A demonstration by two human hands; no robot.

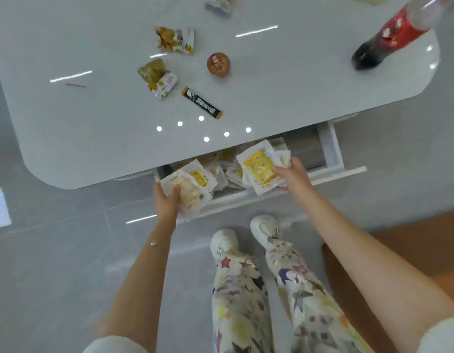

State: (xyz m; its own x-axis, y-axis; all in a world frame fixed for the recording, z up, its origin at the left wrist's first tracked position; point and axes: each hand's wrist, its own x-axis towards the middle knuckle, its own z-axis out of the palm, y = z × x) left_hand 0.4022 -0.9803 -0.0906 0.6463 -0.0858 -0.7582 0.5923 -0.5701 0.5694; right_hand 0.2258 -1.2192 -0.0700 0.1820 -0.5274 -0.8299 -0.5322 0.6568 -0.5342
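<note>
Person stands at open white drawer (pixel 334 151) under the glossy pale-grey table (pixel 93 128). Left hand (pixel 168 203), fingers curled, grips a white plastic packet with pale contents (pixel 189 193) over the drawer's front left corner. Right hand (pixel 293 174) pinches a white packet with yellow label (pixel 259 167) by its edge, above the drawer's middle. More packets lie loose in the drawer. On the tabletop: black stick sachet (pixel 202 103), round brown tub (pixel 218 64), dark cola bottle with red label (pixel 388 38).
</note>
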